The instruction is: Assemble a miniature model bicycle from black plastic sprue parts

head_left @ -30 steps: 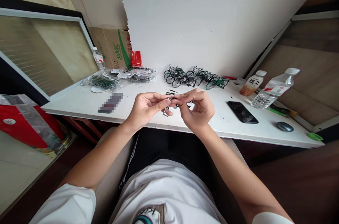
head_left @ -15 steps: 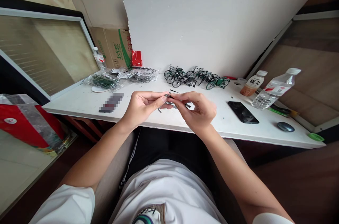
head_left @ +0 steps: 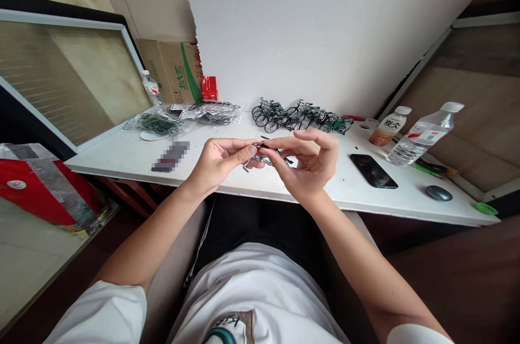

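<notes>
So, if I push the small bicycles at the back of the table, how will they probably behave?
The small bicycles may catch on each other, as they sit crowded together. Their thin frames look easy to bend. They might roll on their wheels.

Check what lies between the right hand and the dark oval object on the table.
A black phone lies between the right hand and the dark oval object, seen in the head view.

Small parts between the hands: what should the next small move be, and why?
Perhaps steady the left hand and tilt the small parts slightly towards the camera with the right hand: both hands pinch them close together, and the fingers partly cover how they meet.
</notes>
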A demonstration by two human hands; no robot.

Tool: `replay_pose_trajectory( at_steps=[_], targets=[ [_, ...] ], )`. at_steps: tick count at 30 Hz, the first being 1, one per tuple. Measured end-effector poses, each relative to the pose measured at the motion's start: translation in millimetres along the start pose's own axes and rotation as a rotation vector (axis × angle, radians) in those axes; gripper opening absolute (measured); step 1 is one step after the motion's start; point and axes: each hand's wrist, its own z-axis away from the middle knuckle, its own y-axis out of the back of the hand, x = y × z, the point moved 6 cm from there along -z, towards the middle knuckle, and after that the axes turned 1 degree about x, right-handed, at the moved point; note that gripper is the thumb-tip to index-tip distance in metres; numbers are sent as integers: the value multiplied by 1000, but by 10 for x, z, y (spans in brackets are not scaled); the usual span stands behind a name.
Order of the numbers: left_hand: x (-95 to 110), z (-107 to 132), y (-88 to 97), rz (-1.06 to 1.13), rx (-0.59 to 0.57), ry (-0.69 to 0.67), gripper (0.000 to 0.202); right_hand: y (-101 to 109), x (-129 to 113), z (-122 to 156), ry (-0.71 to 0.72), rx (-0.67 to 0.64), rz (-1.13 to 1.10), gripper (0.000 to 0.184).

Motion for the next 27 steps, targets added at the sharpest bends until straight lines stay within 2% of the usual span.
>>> replay_pose_trajectory(
  at_steps=[5,9,15,21,27],
  targets=[
    [4,14,-24,16,-33,-5,34,6,-19,-3,49,-7,-2,52],
    [32,17,-5,-20,-29,-17,33,-1,-36,-2,35,-30,0,51],
    [101,26,15,-85,-28,-23,37,4,-37,-20,-20,-58,-16,44],
    [138,43,-10,-91,-30,-3,43,44,23,-1,-8,-53,-12,37],
    [116,44,-41,-28,-79,11,33,40,4,-26,-47,-19,-105,48]
  ],
)
